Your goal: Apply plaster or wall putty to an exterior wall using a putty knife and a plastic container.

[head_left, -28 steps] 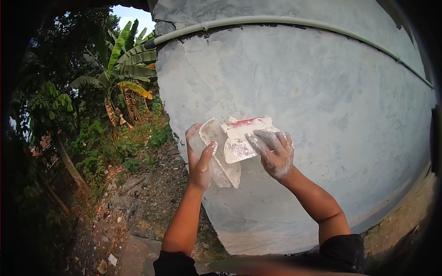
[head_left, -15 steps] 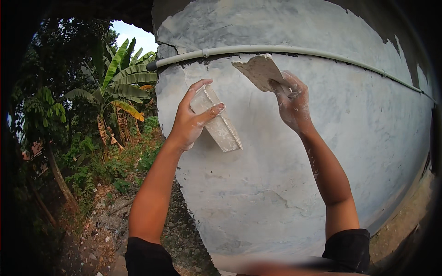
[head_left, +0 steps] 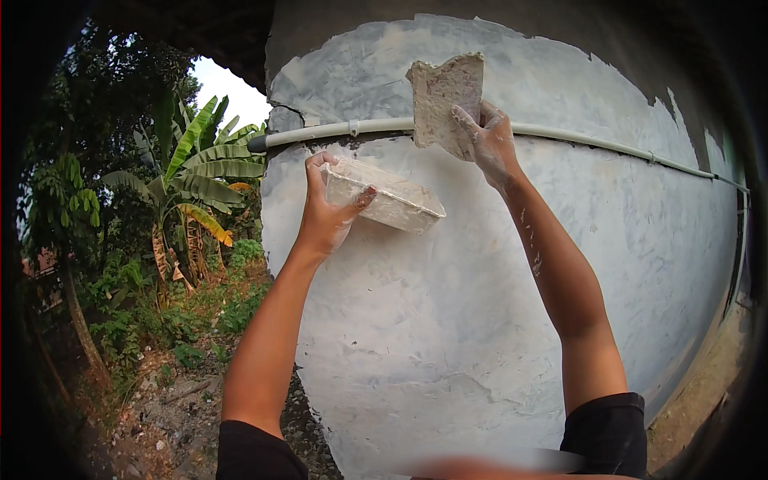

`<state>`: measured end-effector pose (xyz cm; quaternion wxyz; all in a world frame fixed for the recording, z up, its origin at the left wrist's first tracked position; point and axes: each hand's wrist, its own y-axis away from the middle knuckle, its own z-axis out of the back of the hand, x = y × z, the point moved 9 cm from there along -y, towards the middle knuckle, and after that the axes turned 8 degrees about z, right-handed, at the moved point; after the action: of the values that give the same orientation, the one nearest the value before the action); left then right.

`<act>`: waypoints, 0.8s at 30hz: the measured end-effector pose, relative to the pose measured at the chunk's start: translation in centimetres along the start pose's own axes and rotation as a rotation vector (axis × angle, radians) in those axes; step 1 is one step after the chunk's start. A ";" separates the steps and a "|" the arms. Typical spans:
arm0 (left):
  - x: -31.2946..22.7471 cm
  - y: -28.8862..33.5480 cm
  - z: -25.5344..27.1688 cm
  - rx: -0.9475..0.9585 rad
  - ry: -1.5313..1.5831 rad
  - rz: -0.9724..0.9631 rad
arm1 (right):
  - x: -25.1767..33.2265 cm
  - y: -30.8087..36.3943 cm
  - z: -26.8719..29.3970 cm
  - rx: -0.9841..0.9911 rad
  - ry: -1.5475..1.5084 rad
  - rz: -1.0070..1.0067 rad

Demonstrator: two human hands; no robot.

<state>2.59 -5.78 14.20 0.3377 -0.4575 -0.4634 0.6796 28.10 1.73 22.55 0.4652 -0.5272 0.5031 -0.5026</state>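
Observation:
My left hand [head_left: 330,204] grips one end of a plaster-caked rectangular trough [head_left: 392,200], thumb on its near side and fingers round the far edge. The trough hangs in front of the wall, its long side slanting down to the right; its inside is mostly hidden. Up and to the right, my right hand [head_left: 492,144] pinches a broad, flat plastering blade [head_left: 450,104] coated in dried plaster. The blade stands upright with its wide, ragged edge on top, overlapping the pipe. Whether it touches the wall I cannot tell. Both hands carry white smears.
A whitish skim-coated wall [head_left: 448,320] curves across the view, with bare grey render [head_left: 640,48] above. A pale pipe [head_left: 592,138] crosses it, ending in a dark tip at the wall's left corner. Left of that are banana plants [head_left: 196,160] and rubble-strewn ground [head_left: 172,416].
The blade has risen and turned from slanted to upright, its broad face now showing. In my left hand the trough has swung from steeply tilted to nearer level. My view has shifted slightly.

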 end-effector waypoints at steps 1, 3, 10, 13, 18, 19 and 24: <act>0.2 0.3 0.2 -0.006 0.000 -0.001 | -0.2 0.0 -0.5 -0.013 -0.043 -0.001; 0.5 0.6 -0.3 0.009 0.056 0.006 | -0.3 -0.5 -1.1 -0.019 -0.082 0.056; 2.6 0.7 1.3 -0.036 0.058 -0.023 | 2.7 -4.8 -7.4 0.029 -0.120 0.112; 2.5 0.6 2.8 -0.132 0.104 -0.024 | 1.9 -9.2 -12.0 0.084 -0.155 0.114; 3.7 3.0 9.4 -0.282 0.263 -0.007 | 1.9 -13.6 -20.9 0.133 -0.133 0.019; 3.8 3.6 10.1 -0.290 0.236 -0.002 | 1.4 -14.3 -22.7 0.167 -0.135 -0.049; 3.2 5.1 11.1 -0.256 0.124 0.025 | -0.3 -19.2 -27.7 0.079 0.223 -0.018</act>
<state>-9.05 -8.29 10.06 0.2960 -0.5437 -0.5190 0.5894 1.70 3.64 43.38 0.4219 -0.4538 0.5268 -0.5818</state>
